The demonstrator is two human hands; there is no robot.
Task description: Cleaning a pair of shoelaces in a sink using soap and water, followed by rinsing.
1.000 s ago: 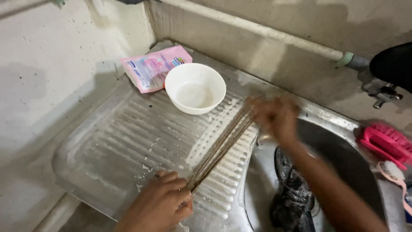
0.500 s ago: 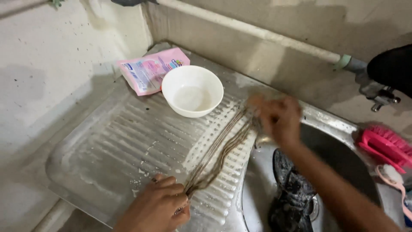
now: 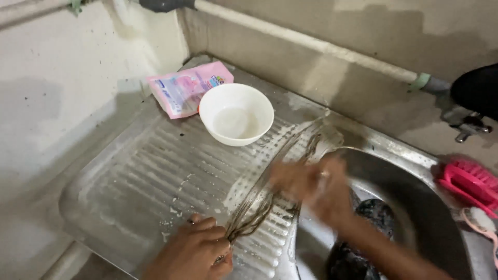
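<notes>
1. A bundle of thin metal sticks [image 3: 270, 192] lies slanted across the ribbed draining board [image 3: 129, 181].
2. The left hand [image 3: 194, 254] has its fingers clamped on the bundle's near end.
3. The right hand [image 3: 311, 184] is blurred over the sticks; I cannot tell its grip.
4. Beyond the fingers stand a white bowl [image 3: 236, 114] and a pink packet [image 3: 187, 88].
5. To the right of the fingers is the sink [image 3: 415, 218], with a pink brush [image 3: 469, 179] near its rim.

Bare hands [image 3: 194, 254], no sleeves
</notes>
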